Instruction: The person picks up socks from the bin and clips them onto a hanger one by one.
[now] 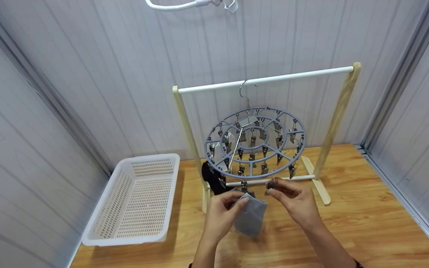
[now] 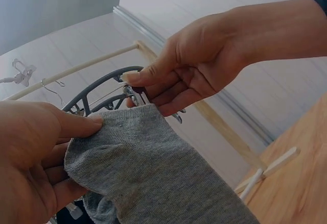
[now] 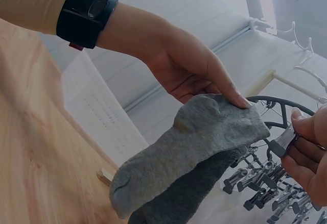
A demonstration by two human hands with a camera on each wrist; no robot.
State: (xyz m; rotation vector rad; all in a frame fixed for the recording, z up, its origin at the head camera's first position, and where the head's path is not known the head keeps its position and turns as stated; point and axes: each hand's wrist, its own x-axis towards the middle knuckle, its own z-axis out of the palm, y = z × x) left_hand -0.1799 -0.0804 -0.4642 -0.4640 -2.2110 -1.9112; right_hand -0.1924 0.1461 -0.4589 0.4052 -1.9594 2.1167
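My left hand pinches a light grey sock by its cuff, thumb on the near side; the toe hangs down. To its right, my right hand pinches a metal clip of the round grey drying hanger, close to the cuff. Whether the clip touches the sock is hard to tell. Behind the light sock hangs a darker grey sock, mostly hidden. A black sock hangs at the hanger's left side.
A wooden stand with a white rail carries the hanger, which has many loose clips. On the wooden table, a white slotted basket stands to the left. White panel walls enclose the table.
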